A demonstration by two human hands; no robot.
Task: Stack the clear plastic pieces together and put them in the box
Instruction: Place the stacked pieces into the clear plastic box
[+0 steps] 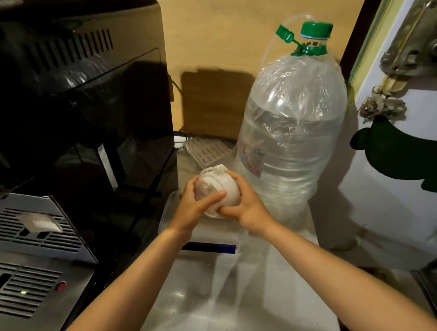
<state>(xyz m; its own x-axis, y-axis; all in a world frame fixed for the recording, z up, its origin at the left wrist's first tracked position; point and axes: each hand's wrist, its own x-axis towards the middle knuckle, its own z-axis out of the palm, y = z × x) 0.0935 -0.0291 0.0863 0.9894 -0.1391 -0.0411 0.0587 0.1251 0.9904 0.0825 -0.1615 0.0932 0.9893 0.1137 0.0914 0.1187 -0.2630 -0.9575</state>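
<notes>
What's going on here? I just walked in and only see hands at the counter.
A person grips a rounded stack of clear plastic pieces with both hands, left hand and right hand, just above a clear box on the counter. A large water bottle stands right behind.

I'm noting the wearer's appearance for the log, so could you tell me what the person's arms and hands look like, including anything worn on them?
Both forearms are bare as far as they show: no sleeves appear in this view. The left hand and right hand wear no gloves, and I see no rings, watch or bracelet. Nails look short, though the picture is too soft to be certain.
</notes>
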